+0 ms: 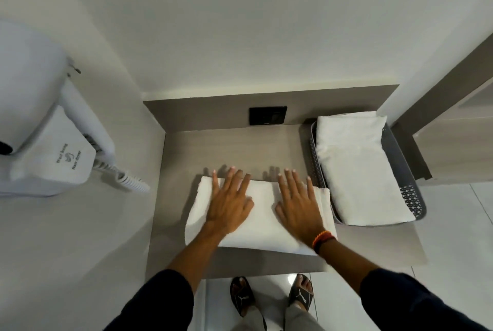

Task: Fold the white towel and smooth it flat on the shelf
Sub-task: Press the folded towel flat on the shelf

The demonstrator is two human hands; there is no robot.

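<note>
The folded white towel lies flat near the front edge of the grey shelf. Both hands press on it with palms down and fingers spread, grasping nothing: the left hand on its left half, the right hand on its right half, a beaded bracelet at that wrist. Just beside the towel, to its right, a grey perforated basket holds another folded white cloth. A wall-mounted hair dryer hangs on the left.

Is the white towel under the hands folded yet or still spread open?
Folded: the white towel lies as a compact rectangle on the shelf, both palms flat on it.
</note>
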